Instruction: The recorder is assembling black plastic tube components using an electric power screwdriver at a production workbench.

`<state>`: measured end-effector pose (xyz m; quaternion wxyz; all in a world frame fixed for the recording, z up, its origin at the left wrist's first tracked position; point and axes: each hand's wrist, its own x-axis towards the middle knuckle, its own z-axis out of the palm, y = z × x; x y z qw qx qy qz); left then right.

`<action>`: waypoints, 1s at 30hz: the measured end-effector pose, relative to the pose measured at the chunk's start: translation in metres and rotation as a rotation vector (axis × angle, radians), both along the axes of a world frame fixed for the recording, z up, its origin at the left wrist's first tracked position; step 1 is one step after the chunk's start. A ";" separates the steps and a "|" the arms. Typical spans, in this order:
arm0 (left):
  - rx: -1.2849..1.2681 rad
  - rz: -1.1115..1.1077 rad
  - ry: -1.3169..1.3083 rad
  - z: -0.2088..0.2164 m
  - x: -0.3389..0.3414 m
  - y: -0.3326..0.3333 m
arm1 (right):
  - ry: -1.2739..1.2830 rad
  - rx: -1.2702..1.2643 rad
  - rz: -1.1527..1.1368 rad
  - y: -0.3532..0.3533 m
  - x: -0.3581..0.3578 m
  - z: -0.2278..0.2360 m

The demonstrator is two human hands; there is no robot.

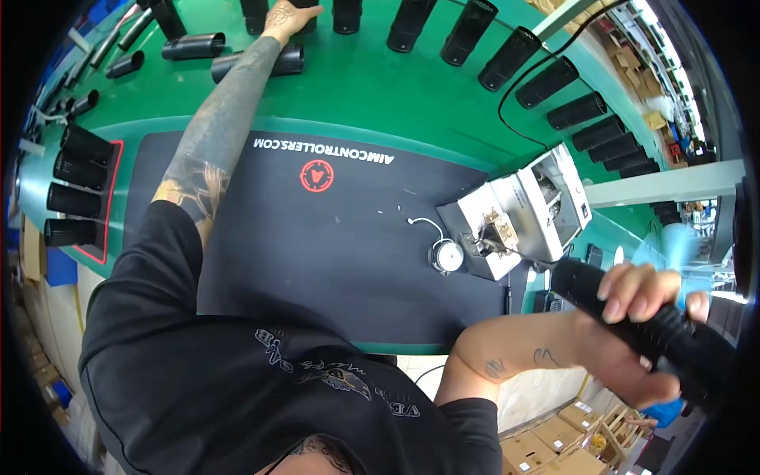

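Right hand (633, 317), lower right of frame, is wrapped round a black tube (633, 313), fingers curled over the top, thumb below; the tube is off the bench, its end pointing up-left toward the white machine (526, 210) at right of centre. Some blur here.

Left hand (289, 17) is stretched far out to the top edge, fingers bent down over a tube in the far row (475, 36). Whether it actually clamps that tube I cannot tell; the palm hides the contact. Two loose tubes (194, 46) lie on their sides just beside that forearm, on the green bench (380, 103).

Black mat (317, 237) covers the middle; a small round dial (447, 255) with a wire sits on it, just left of the machine. More tubes are stacked at the left edge (75, 182).

Risks, as I judge them:
- The lying tubes look free to roll; the outstretched forearm could nudge them.
- With the arm at full stretch, the standing row could be tipped.
- The held tube is close to the machine and dial; a swing could hit them.
- Black cable (514, 95) crosses the bench and could snag.
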<state>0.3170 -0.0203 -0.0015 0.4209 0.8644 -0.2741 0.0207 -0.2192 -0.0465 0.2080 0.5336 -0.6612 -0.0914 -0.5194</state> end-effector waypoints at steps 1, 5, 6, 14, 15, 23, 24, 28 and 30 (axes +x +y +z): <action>-0.026 0.081 -0.067 -0.005 0.004 0.000 | 0.009 0.029 0.028 -0.002 0.004 -0.002; 0.072 0.108 -0.161 -0.001 0.001 0.007 | 0.085 0.088 0.118 -0.009 0.010 -0.002; 0.029 0.183 -0.207 0.003 -0.010 0.007 | 0.082 0.088 0.102 -0.010 0.008 -0.001; -0.427 -0.412 0.140 0.085 -0.188 0.034 | -0.114 0.271 0.312 -0.023 -0.033 0.014; -0.357 -0.524 0.216 0.090 -0.222 0.035 | -0.152 0.283 0.290 -0.020 -0.039 0.015; -0.442 -0.907 0.168 0.016 -0.318 0.028 | -0.269 0.290 0.249 0.005 -0.052 0.025; -0.466 -0.954 0.088 0.010 -0.319 0.026 | -0.293 0.216 0.244 0.011 -0.048 0.024; -0.514 -1.009 -0.040 0.005 -0.321 0.024 | -0.434 0.096 0.082 0.030 -0.023 0.021; -0.533 -1.010 -0.070 0.003 -0.322 0.023 | -0.410 0.057 -0.076 0.033 -0.015 0.018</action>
